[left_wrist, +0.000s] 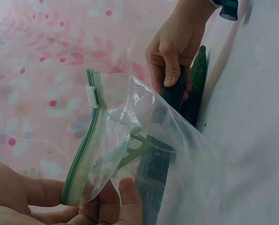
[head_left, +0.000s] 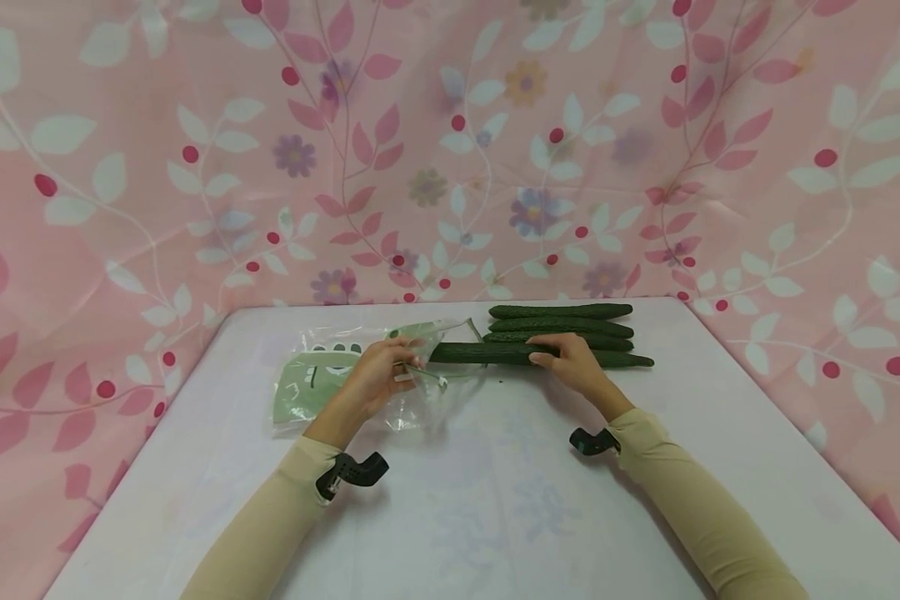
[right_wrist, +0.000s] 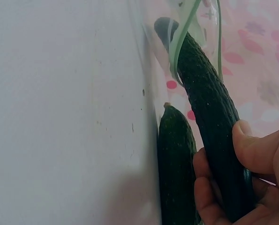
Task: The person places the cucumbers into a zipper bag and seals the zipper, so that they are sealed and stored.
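My left hand [head_left: 378, 375] pinches the mouth edge of a clear zip bag [head_left: 303, 390] with a green printed panel. Its green zip strip [left_wrist: 78, 164] and white slider [left_wrist: 92, 97] show in the left wrist view. My right hand [head_left: 570, 362] grips a dark green cucumber [head_left: 472, 353], thumb on one side and fingers on the other. In the right wrist view the far end of this cucumber [right_wrist: 207, 93] passes between the parted zip strips into the bag. Below it, another cucumber [right_wrist: 176, 164] lies on the table.
Several more cucumbers [head_left: 562, 311] lie side by side behind my right hand, near the back edge of the white-covered table [head_left: 450, 517]. A pink floral curtain [head_left: 420, 150] hangs behind and at both sides. Black wrist cameras sit on both sleeves.
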The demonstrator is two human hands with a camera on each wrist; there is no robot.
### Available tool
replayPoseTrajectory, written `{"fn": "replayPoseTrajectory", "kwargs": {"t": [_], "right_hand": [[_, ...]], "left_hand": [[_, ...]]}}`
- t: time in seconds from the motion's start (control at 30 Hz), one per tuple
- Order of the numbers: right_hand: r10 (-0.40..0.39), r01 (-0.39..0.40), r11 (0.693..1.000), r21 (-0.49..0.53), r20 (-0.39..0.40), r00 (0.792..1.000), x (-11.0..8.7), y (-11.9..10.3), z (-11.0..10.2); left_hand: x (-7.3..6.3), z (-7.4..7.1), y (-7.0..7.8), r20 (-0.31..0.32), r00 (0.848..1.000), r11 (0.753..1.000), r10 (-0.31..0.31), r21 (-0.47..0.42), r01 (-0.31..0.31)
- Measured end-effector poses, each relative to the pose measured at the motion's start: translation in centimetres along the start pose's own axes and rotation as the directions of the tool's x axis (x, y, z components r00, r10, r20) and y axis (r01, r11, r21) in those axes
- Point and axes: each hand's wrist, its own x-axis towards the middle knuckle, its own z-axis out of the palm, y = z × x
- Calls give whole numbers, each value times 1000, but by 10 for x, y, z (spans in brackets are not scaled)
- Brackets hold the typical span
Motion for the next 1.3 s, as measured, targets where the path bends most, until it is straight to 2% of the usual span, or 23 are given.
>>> {"fn": "replayPoseTrajectory", "kwargs": {"t": [0.23,1.03,1.3], "right_hand": [[27,-27,1000,9,4,1000,5,-5,7],[33,-33,999,40,-2,999,18,-23,30],[-4,5,999,40,-22,1000,22,-32,41]], "left_hand": [[-2,0,0,11,1000,1000,7,17,-7],[-6,5,-3,16,1000,1000,-5,28,5],[-11,5,1,10,1000,1000,6,31,-6]]}}
